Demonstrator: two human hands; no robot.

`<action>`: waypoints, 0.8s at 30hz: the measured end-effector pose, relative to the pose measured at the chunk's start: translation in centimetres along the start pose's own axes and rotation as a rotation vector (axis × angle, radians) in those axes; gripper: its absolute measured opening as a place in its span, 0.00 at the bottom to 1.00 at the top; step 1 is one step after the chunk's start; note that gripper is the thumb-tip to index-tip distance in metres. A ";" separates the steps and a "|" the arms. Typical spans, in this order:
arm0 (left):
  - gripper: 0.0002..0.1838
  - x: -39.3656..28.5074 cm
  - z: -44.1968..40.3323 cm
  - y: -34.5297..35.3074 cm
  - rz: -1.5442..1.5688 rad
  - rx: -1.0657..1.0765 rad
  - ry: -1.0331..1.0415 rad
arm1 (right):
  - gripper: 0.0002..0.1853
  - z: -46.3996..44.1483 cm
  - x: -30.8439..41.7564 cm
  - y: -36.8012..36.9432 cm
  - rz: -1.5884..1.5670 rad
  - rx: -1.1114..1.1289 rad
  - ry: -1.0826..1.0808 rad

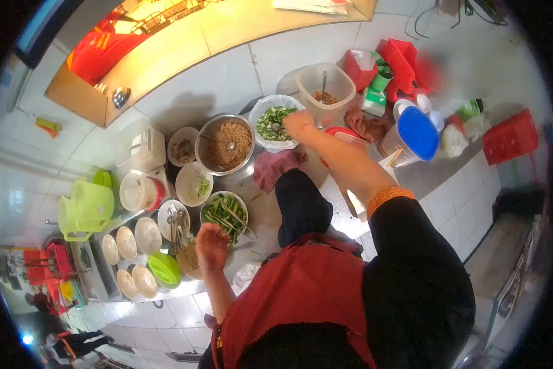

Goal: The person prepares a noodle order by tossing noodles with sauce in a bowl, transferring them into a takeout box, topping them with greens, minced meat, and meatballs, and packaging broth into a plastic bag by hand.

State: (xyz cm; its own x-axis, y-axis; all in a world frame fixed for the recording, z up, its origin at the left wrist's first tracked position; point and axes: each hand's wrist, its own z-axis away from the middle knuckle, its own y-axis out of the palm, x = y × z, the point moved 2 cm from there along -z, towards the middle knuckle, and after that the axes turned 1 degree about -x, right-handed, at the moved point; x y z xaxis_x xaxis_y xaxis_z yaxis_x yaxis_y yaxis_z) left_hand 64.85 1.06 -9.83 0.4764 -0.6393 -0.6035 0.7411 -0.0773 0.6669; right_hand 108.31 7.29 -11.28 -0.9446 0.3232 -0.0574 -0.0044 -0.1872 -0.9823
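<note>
My right hand (298, 125) is closed on a spoon (277, 127), whose bowl lies in chopped green onions (272, 117). These fill a container lined with a white plastic bag (256, 139). Lower left, my left hand (212, 247) has its fingers curled beside a beige bowl (189, 261); whether it grips the rim is hidden. Just above that hand stands a bowl of leafy greens (222, 212) with metal tongs (234, 216) across it. A steel pot of brown minced food (229, 146) with a ladle sits between the greens and the wall.
Several small bowls (148, 235) and a light-green bowl (164, 269) stand on the left. Spoons lie in a bowl (174, 221). A clear tub (326, 92), a blue-lidded container (418, 134) and a pink cloth (274, 169) are also on the counter. Another person's red sleeve (104, 52) shows beyond the opening.
</note>
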 end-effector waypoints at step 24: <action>0.19 4.9 -1.0 6.2 -1.216 0.538 0.227 | 0.11 7.8 -3.7 -3.6 -1.497 -0.038 0.396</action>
State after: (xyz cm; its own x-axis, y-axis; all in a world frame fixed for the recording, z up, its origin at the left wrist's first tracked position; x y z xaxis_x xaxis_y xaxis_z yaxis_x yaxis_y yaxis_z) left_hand 72.23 -1.83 -9.09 -0.2384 0.1842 -0.9535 0.4951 -0.8217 -0.2825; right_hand 109.29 -0.50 -6.12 0.0593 0.4052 0.9123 -0.8200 0.5410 -0.1870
